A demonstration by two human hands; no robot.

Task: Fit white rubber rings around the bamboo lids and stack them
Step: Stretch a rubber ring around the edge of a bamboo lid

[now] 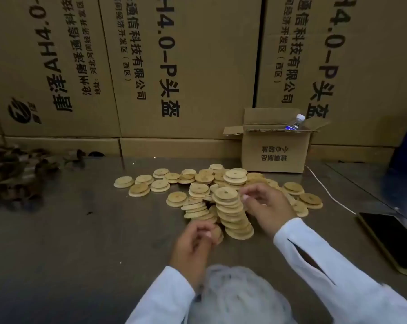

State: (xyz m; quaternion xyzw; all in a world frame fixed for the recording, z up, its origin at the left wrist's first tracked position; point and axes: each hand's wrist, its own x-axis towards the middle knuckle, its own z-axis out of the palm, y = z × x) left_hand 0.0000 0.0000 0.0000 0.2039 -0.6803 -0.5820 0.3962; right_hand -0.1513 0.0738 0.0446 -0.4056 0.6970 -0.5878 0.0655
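Flat, round bamboo lids (221, 181), pale tan with a small hole in the middle and a stepped rim, lie scattered and overlapping on a dull grey metal table (81, 230). Among them a tall stack (232, 213) of the discs leans towards the camera, with a shorter slumped pile just to its left. The left hand (193, 244) curls its fingers around a single lid (218, 233) at the foot of the stack. The right hand (267, 204) has thumb and fingertips drawn together beside the stack's top; blur hides whether they pinch anything. A blurred, translucent plastic bag (235, 298) of whitish contents sits nearest the camera. A small corrugated cardboard box (274, 150) holds a clear water bottle (295, 122), near a white cable (330, 195) and a glossy dark phone (394, 239).
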